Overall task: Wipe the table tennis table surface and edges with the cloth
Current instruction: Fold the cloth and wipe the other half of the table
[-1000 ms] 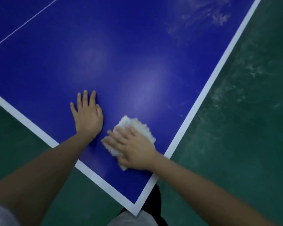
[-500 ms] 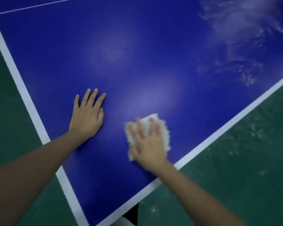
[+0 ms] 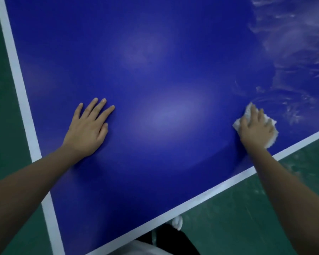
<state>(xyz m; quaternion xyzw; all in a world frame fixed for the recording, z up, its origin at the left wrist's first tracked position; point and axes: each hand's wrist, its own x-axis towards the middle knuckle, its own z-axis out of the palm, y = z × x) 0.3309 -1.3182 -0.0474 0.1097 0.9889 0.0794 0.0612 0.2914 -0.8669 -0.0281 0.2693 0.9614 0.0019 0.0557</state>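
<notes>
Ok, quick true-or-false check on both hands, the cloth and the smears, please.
The right hand presses the white cloth onto the blue table. True.
The left hand holds a second cloth. False: it rests flat on the table, holding nothing.
White smears lie on the surface beyond the cloth. True.
The cloth sits on the white edge line. False: it is on the blue, just inside that line.

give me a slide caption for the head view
Right hand presses a white cloth on the blue table beside pale smears; left hand rests flat.
</notes>
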